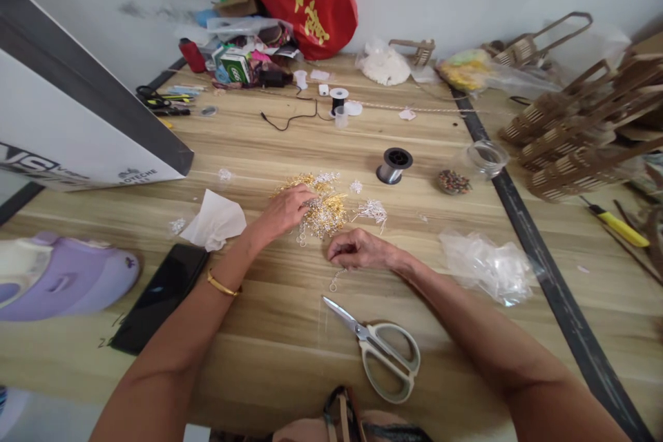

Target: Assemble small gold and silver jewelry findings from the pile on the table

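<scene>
My left hand (287, 210) reaches into a heap of small gold and silver jewellery pieces (331, 213), its fingers bent together at the heap's left side. What its fingertips pinch, if anything, is too small to make out. My right hand (360, 248) rests on the table just right of the heap, fingers curled closed. From under it a short silver chain (334, 283) with a ring at its end trails toward me. Another bit of chain with rings (302, 238) hangs from the heap's near edge. Scissors with pale handles (386, 356) lie below my right hand, blades pointing away left.
Silver pins (371, 211) and a wire spool (394, 166) lie beyond my right hand. A jar of beads (469, 169) lies tipped at right, near plastic bags (487, 266). At left are a tissue (215, 219), a black phone (160, 297) and a large box (88, 110).
</scene>
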Demonstrator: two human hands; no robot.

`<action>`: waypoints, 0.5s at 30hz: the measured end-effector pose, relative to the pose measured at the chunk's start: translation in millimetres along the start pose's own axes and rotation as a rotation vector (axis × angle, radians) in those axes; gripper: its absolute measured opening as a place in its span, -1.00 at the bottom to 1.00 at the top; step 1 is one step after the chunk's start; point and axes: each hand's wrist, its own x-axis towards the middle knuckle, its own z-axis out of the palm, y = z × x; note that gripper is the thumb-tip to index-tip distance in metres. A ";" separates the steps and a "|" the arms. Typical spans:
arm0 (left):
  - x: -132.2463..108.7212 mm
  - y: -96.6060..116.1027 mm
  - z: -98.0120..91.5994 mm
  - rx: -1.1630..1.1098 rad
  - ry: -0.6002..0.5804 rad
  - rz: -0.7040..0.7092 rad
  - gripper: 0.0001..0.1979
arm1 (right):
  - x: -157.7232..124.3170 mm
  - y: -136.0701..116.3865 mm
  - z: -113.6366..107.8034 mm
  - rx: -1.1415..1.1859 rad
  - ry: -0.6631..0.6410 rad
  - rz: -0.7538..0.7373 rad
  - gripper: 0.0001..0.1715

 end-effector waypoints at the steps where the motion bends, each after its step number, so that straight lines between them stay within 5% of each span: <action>1: -0.3 -0.4 -0.5 0.015 -0.008 0.009 -0.64 | 0.0 0.4 0.0 0.002 0.002 -0.002 -0.92; 15: 7.4 -4.9 -6.2 0.051 -0.069 0.057 -0.56 | 0.7 -1.8 -0.1 0.002 0.002 0.016 -0.92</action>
